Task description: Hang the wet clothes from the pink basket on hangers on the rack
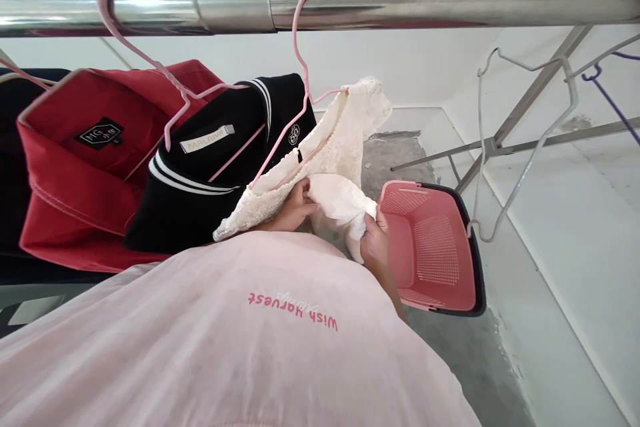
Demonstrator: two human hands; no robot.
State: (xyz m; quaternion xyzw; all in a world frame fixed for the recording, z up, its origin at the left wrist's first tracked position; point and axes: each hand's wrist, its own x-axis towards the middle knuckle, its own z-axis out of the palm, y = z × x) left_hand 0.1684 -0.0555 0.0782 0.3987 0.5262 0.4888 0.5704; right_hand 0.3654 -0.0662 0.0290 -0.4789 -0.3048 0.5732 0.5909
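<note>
A white lace garment (345, 140) hangs on a pink hanger (299, 47) hooked over the metal rail (400, 8). Its lower part is bunched toward my body. My right hand (377, 237) pinches the edge of the white cloth, fingers closed on it. On the other side, my left hand (297, 207) has its fingers bent against the cloth just below the lace neckline, and part of its forearm is behind the garment. Close on the left of the lace garment hangs a black top (200, 193) with white stripes.
A red garment (65, 167) hangs farther left on the rail. A pink basket (435, 247) with a dark rim stands on the floor at right. Above it, a grey hanger (537, 153) and a purple hanger (613, 107) hang near metal stand legs (530, 97).
</note>
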